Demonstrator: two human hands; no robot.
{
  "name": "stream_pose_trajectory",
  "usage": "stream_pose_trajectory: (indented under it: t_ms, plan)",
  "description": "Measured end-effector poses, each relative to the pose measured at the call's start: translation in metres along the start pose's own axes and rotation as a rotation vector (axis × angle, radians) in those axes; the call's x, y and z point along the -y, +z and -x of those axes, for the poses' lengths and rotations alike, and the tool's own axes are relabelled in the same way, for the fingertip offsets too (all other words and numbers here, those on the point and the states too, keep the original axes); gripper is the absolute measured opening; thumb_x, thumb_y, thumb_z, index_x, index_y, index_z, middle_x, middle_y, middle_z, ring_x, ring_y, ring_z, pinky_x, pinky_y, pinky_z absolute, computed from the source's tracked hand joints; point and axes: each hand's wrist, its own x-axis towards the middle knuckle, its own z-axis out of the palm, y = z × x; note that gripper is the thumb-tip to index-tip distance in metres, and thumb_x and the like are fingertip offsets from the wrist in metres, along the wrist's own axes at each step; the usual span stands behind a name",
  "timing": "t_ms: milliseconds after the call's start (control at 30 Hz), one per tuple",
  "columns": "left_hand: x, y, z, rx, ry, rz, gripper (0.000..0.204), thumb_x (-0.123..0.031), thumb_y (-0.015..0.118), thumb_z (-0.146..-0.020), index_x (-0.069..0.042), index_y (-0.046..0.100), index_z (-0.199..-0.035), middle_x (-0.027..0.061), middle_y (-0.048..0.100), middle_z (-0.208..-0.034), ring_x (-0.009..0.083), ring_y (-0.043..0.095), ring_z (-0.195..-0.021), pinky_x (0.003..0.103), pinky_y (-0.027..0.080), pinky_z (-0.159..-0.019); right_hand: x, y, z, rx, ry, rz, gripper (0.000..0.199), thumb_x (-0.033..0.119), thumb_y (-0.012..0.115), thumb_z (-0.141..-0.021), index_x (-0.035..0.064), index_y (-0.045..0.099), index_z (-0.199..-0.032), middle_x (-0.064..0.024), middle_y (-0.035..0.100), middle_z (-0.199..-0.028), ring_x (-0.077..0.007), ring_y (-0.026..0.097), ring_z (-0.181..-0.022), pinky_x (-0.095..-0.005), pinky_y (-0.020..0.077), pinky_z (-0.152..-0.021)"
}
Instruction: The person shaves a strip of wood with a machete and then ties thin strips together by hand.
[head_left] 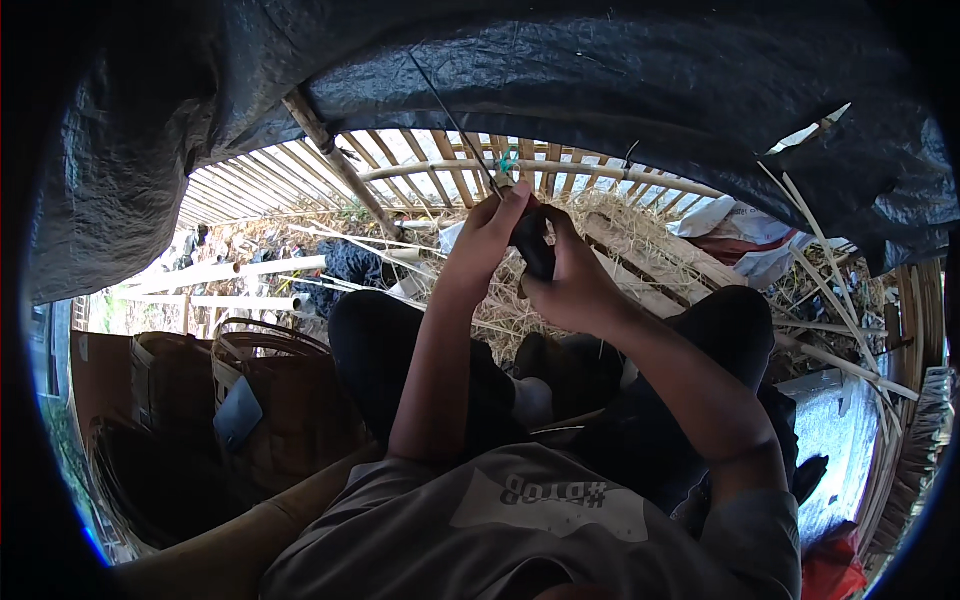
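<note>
Both of my hands are raised close together in front of my knees. My left hand [480,245] is closed, its thumb pointing up, around the lower end of a thin dark strip [440,98] that slants up to the left. Fingers of my right hand [578,285] curl around a black rounded object [535,248], which lies between the two hands; its kind cannot be made out. A pale end shows by the left thumb. Shadow and the fingers hide where the strip and the black object lie against each other.
A black tarp [620,90] hangs overhead, with a bamboo post [335,155] and a slatted bamboo fence [440,165] beyond. Woven baskets [285,400] stand at my left beside a thick bamboo pole [260,515]. Straw, loose bamboo strips and white sacks [740,225] lie ahead and right.
</note>
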Motion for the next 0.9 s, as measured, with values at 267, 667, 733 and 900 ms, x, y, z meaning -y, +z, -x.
stream_pose_trajectory:
  t_ms: [267, 667, 733, 900]
  plan:
    - [0.011, -0.08, -0.021, 0.316, -0.114, -0.529, 0.06, -0.054, 0.068, -0.087, 0.003, 0.067, -0.107, 0.015, 0.071, -0.089, 0.02, 0.067, -0.092, 0.036, 0.052, -0.082, 0.007, -0.019, -0.006, -0.185, -0.139, 0.253, 0.045, 0.04, 0.074, -0.083, -0.0029, 0.063, -0.089, -0.0147, 0.064, -0.063, -0.0268, 0.066, -0.054, -0.0364, 0.0505, -0.053]
    - [0.079, -0.04, -0.057, -0.096, 0.354, -0.652, 0.033, -0.002, 0.058, -0.089, -0.002, 0.064, -0.121, 0.0136, 0.07, -0.098, 0.0216, 0.068, -0.093, 0.033, 0.052, -0.081, -0.009, -0.025, -0.009, -0.361, -0.286, 0.502, 0.05, 0.05, 0.074, -0.083, 0.0027, 0.061, -0.07, -0.0102, 0.059, -0.053, -0.0275, 0.064, -0.049, -0.0372, 0.0508, -0.05]
    - [0.084, -0.04, -0.059, -0.117, 0.422, -0.613, 0.028, -0.007, 0.054, -0.094, -0.003, 0.065, -0.119, 0.0231, 0.07, -0.094, 0.0333, 0.07, -0.092, 0.038, 0.052, -0.079, -0.012, -0.025, -0.011, -0.369, -0.343, 0.519, 0.051, 0.052, 0.073, -0.082, 0.0035, 0.062, -0.068, -0.0102, 0.059, -0.052, -0.0298, 0.065, -0.049, -0.0384, 0.0519, -0.05]
    - [0.084, -0.04, -0.058, -0.098, 0.37, -0.61, 0.028, -0.009, 0.053, -0.095, -0.003, 0.064, -0.12, 0.0252, 0.069, -0.095, 0.0367, 0.069, -0.095, 0.038, 0.052, -0.08, -0.018, -0.016, -0.014, -0.356, -0.323, 0.478, 0.047, 0.05, 0.072, -0.085, 0.003, 0.07, -0.085, -0.0136, 0.063, -0.063, -0.0286, 0.066, -0.062, -0.0382, 0.0496, -0.06]
